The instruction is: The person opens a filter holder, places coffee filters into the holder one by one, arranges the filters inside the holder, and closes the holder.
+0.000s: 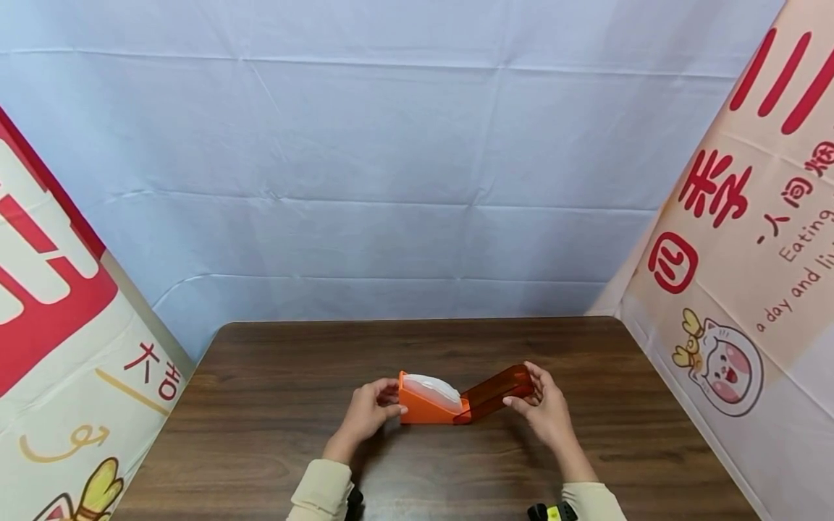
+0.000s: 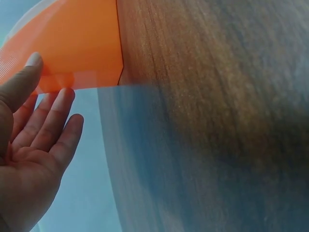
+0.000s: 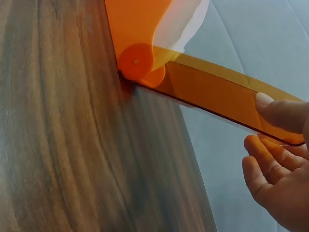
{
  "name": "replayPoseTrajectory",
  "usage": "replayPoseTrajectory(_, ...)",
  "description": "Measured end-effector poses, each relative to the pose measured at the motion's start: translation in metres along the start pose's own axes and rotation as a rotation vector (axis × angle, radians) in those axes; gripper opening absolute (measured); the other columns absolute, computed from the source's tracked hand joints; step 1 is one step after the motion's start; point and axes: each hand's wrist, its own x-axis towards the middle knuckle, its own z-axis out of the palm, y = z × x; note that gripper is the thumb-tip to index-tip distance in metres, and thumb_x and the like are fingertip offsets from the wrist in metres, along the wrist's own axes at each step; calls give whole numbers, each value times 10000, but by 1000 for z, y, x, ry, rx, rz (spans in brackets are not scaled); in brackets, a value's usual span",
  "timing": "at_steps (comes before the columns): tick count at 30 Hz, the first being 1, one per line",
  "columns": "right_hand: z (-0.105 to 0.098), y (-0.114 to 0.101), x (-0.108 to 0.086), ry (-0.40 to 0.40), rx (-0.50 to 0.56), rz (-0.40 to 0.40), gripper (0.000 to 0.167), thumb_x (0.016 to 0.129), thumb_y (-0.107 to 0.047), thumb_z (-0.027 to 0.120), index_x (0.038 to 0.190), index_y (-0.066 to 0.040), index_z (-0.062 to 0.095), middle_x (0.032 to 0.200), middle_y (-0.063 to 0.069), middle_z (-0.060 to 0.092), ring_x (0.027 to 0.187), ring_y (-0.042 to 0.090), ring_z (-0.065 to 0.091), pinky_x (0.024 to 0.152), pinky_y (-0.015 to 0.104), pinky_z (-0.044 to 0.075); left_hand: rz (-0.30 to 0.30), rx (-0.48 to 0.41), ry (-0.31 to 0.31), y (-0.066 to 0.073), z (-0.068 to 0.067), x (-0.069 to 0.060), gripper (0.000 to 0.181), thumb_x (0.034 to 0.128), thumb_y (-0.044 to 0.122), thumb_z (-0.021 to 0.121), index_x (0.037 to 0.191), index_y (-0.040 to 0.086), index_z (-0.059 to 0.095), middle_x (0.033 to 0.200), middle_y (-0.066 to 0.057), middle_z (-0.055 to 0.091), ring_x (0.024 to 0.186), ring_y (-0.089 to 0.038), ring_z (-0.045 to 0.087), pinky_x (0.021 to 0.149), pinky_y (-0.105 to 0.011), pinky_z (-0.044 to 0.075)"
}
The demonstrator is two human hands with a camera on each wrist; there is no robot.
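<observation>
An orange box (image 1: 426,407) stands on the wooden table, with a stack of white, round-edged sheets (image 1: 433,389) rising out of its top. They look like paper filters, but I cannot tell for certain. Its see-through amber lid (image 1: 496,393) is hinged at the low right end and swung out to the right, tilted above the table. My left hand (image 1: 367,412) grips the box's tall left end, thumb on the near side (image 2: 82,43). With thumb and fingers, my right hand (image 1: 544,409) holds the lid's free end; the hinge disc (image 3: 136,62) shows in the right wrist view.
The dark wooden table (image 1: 293,362) has rounded far corners. Behind it hangs a creased pale blue cloth (image 1: 365,166). Printed banners flank it, one on the left (image 1: 72,405) and one on the right (image 1: 730,289).
</observation>
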Motion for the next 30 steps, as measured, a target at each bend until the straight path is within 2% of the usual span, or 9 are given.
replayPoseTrajectory(6,7,-6,4,-61,103,-82,637,776,-30,747,1311,32,408,1163,202,551,1041,305,532,854,377,458,-14,-7,-11,-1,1,3,355,769,83,761,1093,25,628,949,-33,654,827,-149,638,719,-251,511)
replayPoseTrajectory(12,20,-2,9,-130,222,-129,537,806,-40,719,1264,50,454,1138,212,591,991,240,574,820,255,462,-10,25,-21,-1,0,3,356,770,121,767,1090,51,627,955,-16,656,886,-196,637,768,-339,510)
replayPoseTrajectory(17,32,0,11,-173,276,-149,477,807,-68,725,1217,52,515,1084,204,612,928,183,604,772,240,485,-12,62,-27,-1,-2,2,366,775,162,766,1099,68,625,968,-3,654,936,-238,627,802,-385,498)
replayPoseTrajectory(20,39,2,12,-192,280,-160,436,799,-39,724,1180,60,539,1035,185,629,888,178,613,741,252,500,-16,53,-34,-1,-3,1,369,777,162,765,1105,66,623,968,-2,652,937,-239,626,807,-385,496)
replayPoseTrajectory(26,55,18,11,-251,196,-176,345,777,38,717,1089,84,576,963,178,649,880,231,621,729,254,508,-31,41,-43,0,-3,1,369,776,149,765,1106,64,623,957,0,650,917,-241,625,798,-388,498)
replayPoseTrajectory(30,63,22,10,-239,150,-158,423,778,-6,733,1159,76,568,1029,189,638,933,289,613,766,342,512,-32,41,-46,-1,-2,3,375,773,151,768,1107,64,621,958,5,648,898,-206,628,788,-361,503)
